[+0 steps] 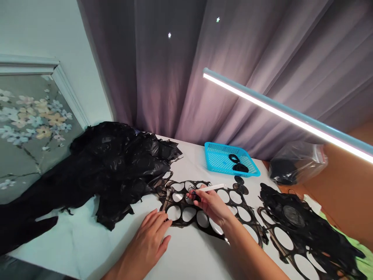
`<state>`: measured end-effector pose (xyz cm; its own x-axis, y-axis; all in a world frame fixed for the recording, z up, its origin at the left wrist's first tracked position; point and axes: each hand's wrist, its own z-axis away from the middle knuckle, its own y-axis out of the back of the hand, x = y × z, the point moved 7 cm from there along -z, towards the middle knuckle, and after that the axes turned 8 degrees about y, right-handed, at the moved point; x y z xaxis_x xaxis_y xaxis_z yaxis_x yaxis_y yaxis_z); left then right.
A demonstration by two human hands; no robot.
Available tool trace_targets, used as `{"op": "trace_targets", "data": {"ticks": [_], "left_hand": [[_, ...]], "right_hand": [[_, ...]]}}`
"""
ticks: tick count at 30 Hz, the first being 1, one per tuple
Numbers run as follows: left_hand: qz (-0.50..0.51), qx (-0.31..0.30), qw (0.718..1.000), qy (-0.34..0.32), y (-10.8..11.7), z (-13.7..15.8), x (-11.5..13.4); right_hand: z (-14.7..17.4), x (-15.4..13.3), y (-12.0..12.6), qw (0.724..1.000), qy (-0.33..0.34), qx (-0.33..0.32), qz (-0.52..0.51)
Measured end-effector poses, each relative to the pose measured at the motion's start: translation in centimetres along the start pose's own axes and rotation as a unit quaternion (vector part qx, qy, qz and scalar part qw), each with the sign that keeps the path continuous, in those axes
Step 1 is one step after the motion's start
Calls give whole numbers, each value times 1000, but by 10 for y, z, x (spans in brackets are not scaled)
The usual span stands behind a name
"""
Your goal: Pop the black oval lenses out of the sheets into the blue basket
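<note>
A thin black sheet [196, 219] full of round cut-out holes lies flat on the white table. My left hand [150, 237] rests palm down, fingers stretched out, its fingertips at the sheet's left front edge. Over the sheet, my right hand [211, 204] is closed around a slim white pen-shaped tool [214, 187]. The tool's working end is dark and partly hidden by my fingers, so its exact kind does not show. Thin black strands [190, 190] show at my right fingertips. Small black discs [241, 186] lie behind the sheet, on its right.
A large heap of crumpled black sheets [116, 167] covers the table's left. A blue basket [208, 159] with black rings stands at the back. More punched black material [294, 217] lies right, near a clear plastic bag [311, 157]. A lit lamp bar [279, 109] hangs above.
</note>
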<state>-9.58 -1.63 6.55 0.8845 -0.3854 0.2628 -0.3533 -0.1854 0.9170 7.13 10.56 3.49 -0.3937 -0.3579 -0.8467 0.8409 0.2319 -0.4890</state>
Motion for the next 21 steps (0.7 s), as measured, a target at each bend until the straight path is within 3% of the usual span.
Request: {"op": "trace_targets", "data": {"ticks": [4, 7, 12, 14, 21], "left_hand": [[-47, 24, 999, -12, -10, 17, 2], [-61, 34, 998, -8, -16, 21, 0], [-45, 32, 998, -1, -17, 24, 0], [-39, 27, 999, -1, -17, 26, 0], [-46, 31, 998, 5, -16, 26, 0]], "right_hand": [[12, 19, -30, 997, -24, -67, -9], [18, 35, -43, 988, 8, -115, 102], [25, 43, -52, 903, 144, -147, 376], [27, 44, -55, 880, 173, -149, 418], [31, 46, -58, 839, 222, -138, 478]]}}
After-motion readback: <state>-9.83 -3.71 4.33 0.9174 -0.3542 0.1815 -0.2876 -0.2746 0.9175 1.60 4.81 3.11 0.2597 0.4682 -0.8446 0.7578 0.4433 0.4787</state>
